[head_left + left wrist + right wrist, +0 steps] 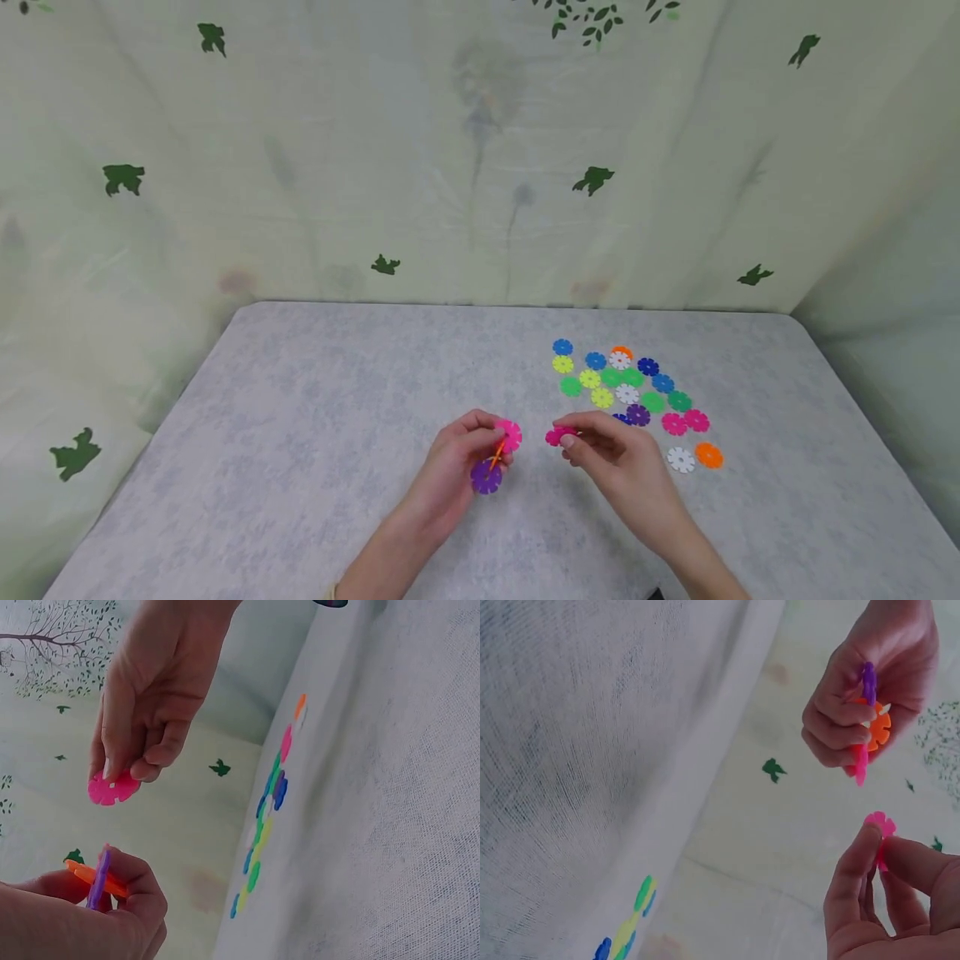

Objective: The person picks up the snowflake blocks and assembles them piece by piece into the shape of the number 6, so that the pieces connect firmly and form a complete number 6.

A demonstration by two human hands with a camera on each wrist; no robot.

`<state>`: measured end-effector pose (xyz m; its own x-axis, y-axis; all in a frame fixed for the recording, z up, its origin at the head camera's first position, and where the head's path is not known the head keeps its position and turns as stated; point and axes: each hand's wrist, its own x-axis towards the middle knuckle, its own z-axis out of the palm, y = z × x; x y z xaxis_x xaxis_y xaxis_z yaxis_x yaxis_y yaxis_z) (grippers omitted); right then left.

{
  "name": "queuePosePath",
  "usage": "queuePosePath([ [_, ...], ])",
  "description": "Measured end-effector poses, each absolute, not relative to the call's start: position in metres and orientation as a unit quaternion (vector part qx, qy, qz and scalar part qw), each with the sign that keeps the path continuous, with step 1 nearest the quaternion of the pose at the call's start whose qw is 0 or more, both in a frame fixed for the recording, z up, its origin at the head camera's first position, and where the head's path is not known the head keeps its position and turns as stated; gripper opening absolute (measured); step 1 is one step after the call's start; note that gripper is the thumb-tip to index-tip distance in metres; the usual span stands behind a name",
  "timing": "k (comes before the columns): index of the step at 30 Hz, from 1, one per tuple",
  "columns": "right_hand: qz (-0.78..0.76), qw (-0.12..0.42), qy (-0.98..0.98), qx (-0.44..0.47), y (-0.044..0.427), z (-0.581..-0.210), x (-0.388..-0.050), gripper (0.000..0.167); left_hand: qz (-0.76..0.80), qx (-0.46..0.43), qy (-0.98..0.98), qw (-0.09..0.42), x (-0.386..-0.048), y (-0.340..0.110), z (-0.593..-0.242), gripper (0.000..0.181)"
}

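My left hand (457,462) grips a small joined piece made of slotted plastic discs: a pink disc (512,435), an orange disc (880,727) seen edge-on from the head, and a purple disc (486,477). In the right wrist view the orange disc sits between the purple and the pink one. Thumb and fingers of my right hand (618,454) pinch a separate pink disc (112,789). A gap parts this disc from the joined piece. Both hands are raised above the table.
Several loose slotted discs in blue, yellow, green, white, purple, pink and orange lie on the grey table (337,400) to the right. Nearest my right hand are a white disc (681,460) and an orange disc (708,455). A pale printed curtain (315,167) hangs behind the table.
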<state>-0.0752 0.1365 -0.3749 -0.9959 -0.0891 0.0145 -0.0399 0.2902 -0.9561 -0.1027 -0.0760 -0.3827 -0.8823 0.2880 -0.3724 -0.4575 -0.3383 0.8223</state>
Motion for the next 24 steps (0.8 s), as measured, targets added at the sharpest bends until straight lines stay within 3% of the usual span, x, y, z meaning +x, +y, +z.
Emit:
queuePosePath([
  [14,-0.612,0.026,0.789,-0.045,0.125,-0.384,-0.075,0.018,0.815,-0.061,0.52,0.249,-0.096,-0.072,-0.38,0.008],
  [24,-0.58,-0.014,0.811,-0.078,0.125,-0.387,-0.073,0.021,0.815,-0.058,0.521,0.248,-0.097,-0.07,-0.386,0.016],
])
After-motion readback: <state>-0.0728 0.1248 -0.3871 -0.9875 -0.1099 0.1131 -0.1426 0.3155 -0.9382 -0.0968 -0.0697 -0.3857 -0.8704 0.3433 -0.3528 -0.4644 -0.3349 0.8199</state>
